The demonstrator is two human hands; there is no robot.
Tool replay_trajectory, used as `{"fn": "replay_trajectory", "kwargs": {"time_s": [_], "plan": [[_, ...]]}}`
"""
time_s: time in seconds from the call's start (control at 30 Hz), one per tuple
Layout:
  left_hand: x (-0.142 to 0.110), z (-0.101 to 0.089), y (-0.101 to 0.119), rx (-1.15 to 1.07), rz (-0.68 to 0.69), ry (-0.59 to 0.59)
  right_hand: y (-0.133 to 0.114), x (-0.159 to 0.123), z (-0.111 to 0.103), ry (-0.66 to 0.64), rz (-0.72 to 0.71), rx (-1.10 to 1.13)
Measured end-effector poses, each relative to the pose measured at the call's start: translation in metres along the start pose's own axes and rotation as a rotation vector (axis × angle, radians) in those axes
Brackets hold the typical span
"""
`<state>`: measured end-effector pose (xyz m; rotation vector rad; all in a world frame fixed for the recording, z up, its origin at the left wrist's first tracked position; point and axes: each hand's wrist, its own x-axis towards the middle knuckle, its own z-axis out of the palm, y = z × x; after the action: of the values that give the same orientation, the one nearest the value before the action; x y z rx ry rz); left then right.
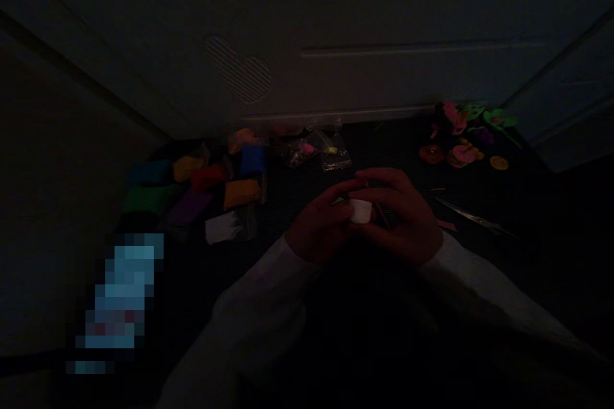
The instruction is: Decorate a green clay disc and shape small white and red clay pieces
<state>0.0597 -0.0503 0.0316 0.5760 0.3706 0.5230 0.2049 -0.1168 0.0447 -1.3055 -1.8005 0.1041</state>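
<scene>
My left hand and my right hand meet at the middle of the dark table, fingers bent inward. Between them is a small white rounded block, which looks like modelling clay. Both hands' fingertips close around it. A thin reddish strip shows beneath my right fingers, and a bit of green peeks out by my left fingers. The dim light hides what else the hands may hold. Right of my right hand lie metal scissors and a small pink scrap.
Coloured clay packets lie to the left, including a white one, an orange one and a green one. Clear bags sit near the wall. Colourful shaped pieces cluster at back right. A blurred lit screen is at lower left.
</scene>
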Motion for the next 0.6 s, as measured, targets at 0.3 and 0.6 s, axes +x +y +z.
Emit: {"fn": "replay_trajectory", "kwargs": {"time_s": [0.3, 0.6], "plan": [[-0.0003, 0.0027, 0.0011, 0.031, -0.008, 0.005, -0.0018, 0.0006, -0.0002, 0.005, -0.015, -0.032], [0.0034, -0.0070, -0.0062, 0.259, 0.130, 0.178, 0.0014, -0.0013, 0.0043, -0.010, -0.004, -0.261]]}}
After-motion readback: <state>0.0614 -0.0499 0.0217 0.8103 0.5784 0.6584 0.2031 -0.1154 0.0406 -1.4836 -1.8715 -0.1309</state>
